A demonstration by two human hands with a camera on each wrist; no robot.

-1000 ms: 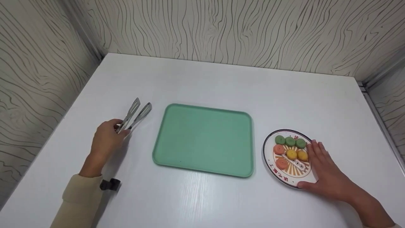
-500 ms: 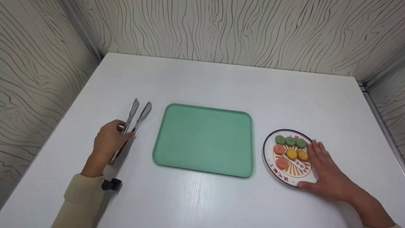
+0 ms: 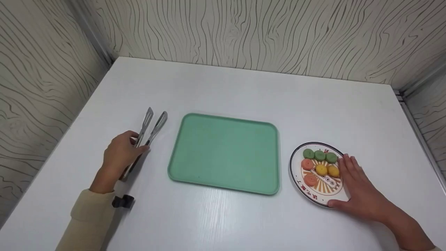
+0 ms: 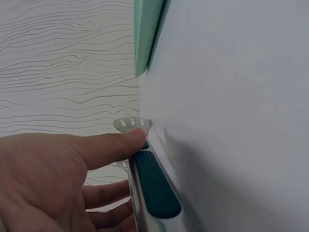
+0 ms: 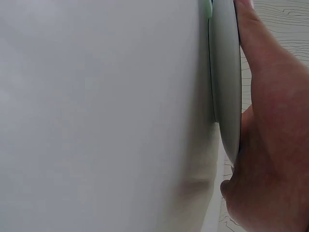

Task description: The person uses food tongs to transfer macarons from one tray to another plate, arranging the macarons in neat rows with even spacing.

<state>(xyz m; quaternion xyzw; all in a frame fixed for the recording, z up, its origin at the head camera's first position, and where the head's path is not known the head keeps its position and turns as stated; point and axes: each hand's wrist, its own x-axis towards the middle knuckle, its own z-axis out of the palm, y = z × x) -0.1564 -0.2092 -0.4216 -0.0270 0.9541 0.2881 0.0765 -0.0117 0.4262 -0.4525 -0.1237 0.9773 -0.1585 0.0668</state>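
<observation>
My left hand [image 3: 120, 153] grips a pair of metal serving tongs [image 3: 155, 129] left of the green tray, thumb on one arm and fingers round the other side. The tongs' slotted ends point away and stand apart, and a dark teal grip pad [image 4: 157, 186] shows in the left wrist view. My right hand [image 3: 362, 193] rests along the right rim of a round patterned plate [image 3: 295, 164], fingers straight and thumb at the near edge. On the plate lie three green pieces [image 3: 320, 156], two orange pieces [image 3: 310, 180] and two yellow pieces [image 3: 321, 169], small and round; their kind is unclear.
The shallow green tray [image 3: 224, 153] lies bare between the tongs and the plate. All stands on a white table [image 3: 216, 94], with patterned wall panels [image 3: 244, 35] along its back and sides. A black clip [image 3: 123, 201] sits at my left cuff.
My left hand has shifted slightly right and toward the tray. The tongs have turned in its grip, and their handle end now shows below the hand. Right hand and plate have stayed put.
</observation>
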